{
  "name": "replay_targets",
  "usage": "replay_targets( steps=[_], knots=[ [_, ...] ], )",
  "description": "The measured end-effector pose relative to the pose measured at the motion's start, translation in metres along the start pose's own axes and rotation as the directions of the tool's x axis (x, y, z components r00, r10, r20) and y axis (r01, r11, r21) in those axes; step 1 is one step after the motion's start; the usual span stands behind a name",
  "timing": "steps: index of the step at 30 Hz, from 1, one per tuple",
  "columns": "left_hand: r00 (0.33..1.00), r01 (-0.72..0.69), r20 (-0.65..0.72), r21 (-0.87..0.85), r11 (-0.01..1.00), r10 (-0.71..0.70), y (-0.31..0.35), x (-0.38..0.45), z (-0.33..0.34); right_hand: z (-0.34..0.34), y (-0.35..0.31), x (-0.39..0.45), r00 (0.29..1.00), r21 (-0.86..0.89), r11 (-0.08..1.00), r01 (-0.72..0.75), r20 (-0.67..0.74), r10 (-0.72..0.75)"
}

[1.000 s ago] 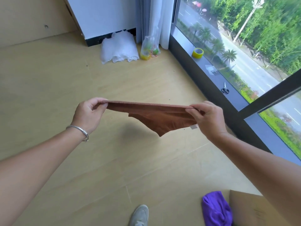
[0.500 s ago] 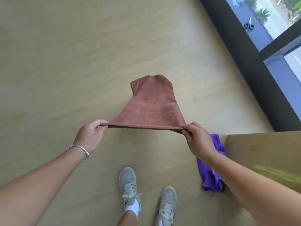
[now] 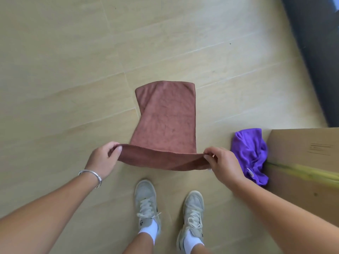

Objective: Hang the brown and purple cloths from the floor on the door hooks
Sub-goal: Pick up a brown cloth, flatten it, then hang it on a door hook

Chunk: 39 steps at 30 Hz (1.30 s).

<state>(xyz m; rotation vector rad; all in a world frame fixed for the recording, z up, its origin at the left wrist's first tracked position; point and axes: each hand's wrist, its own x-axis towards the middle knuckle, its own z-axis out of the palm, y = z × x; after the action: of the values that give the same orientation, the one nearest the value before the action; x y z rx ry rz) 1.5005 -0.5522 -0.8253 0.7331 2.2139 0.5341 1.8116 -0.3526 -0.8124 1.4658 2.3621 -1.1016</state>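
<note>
A person looks down past two grey sneakers point(image 3: 168, 204). The left hand point(image 3: 102, 160) and right hand point(image 3: 222, 165) each pinch a top corner of the brown cloth point(image 3: 165, 125), fingers curled round its edge; it hangs spread between them. Hanging has not started; the next move probably needs carrying it to the door hooks, unseen here. The purple cloth point(image 3: 250, 154) lies crumpled on the pale wooden floor point(image 3: 64, 70), against a cardboard box point(image 3: 304, 162)

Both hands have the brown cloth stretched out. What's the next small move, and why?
Probably carry the brown cloth toward the door hooks, which are not in view. Left hand and right hand already pinch its top corners and it hangs flat. The purple cloth lies crumpled on the floor.
</note>
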Motion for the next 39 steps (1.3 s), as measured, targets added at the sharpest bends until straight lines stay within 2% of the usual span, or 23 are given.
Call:
replay_targets(
  steps=[6,14,18,22,25,27,29,31,33,36,39],
  knots=[
    [0.996,0.02,-0.086,-0.086,0.996,-0.027,-0.009,0.109,0.026,0.023,0.004,0.117,0.99,0.029,0.998,0.047,-0.131,-0.043],
    [0.969,-0.064,-0.247,-0.142,0.988,0.027,-0.013,0.27,0.058,0.037,0.023,0.286,0.943,0.018,0.992,0.127,-0.312,-0.115],
    [0.974,-0.029,-0.227,-0.056,0.998,0.015,-0.017,0.337,0.081,0.048,0.039,0.35,0.928,-0.048,0.988,0.15,-0.337,-0.157],
    [0.962,-0.064,-0.257,0.103,0.993,0.089,-0.022,0.371,0.098,0.066,0.055,0.389,0.906,-0.157,0.975,0.155,-0.371,-0.203],
    [0.972,-0.078,-0.219,0.06,0.995,0.09,-0.024,0.378,0.095,0.073,0.058,0.397,0.861,-0.242,0.961,0.133,-0.452,-0.233],
    [0.992,-0.054,-0.118,-0.051,0.997,0.048,-0.027,0.374,0.093,0.077,0.056,0.394,0.842,-0.255,0.961,0.107,-0.491,-0.224],
    [1.0,-0.006,0.014,-0.164,0.986,0.008,-0.029,0.364,0.096,0.082,0.054,0.383,0.86,-0.288,0.953,0.09,-0.46,-0.22],
    [0.998,0.011,0.061,-0.191,0.982,0.0,-0.027,0.356,0.1,0.088,0.055,0.367,0.882,-0.382,0.917,0.116,-0.386,-0.272],
    [0.999,0.007,0.049,-0.189,0.982,0.002,-0.022,0.354,0.102,0.094,0.059,0.35,0.883,-0.498,0.84,0.214,-0.268,-0.384],
    [1.0,-0.007,0.017,-0.217,0.976,0.011,-0.013,0.359,0.103,0.108,0.068,0.329,0.837,-0.582,0.696,0.42,-0.048,-0.545],
    [0.998,0.035,-0.038,-0.294,0.955,-0.048,-0.004,0.37,0.107,0.12,0.078,0.322,0.847,-0.595,0.664,0.453,0.055,-0.528]
  ],
)
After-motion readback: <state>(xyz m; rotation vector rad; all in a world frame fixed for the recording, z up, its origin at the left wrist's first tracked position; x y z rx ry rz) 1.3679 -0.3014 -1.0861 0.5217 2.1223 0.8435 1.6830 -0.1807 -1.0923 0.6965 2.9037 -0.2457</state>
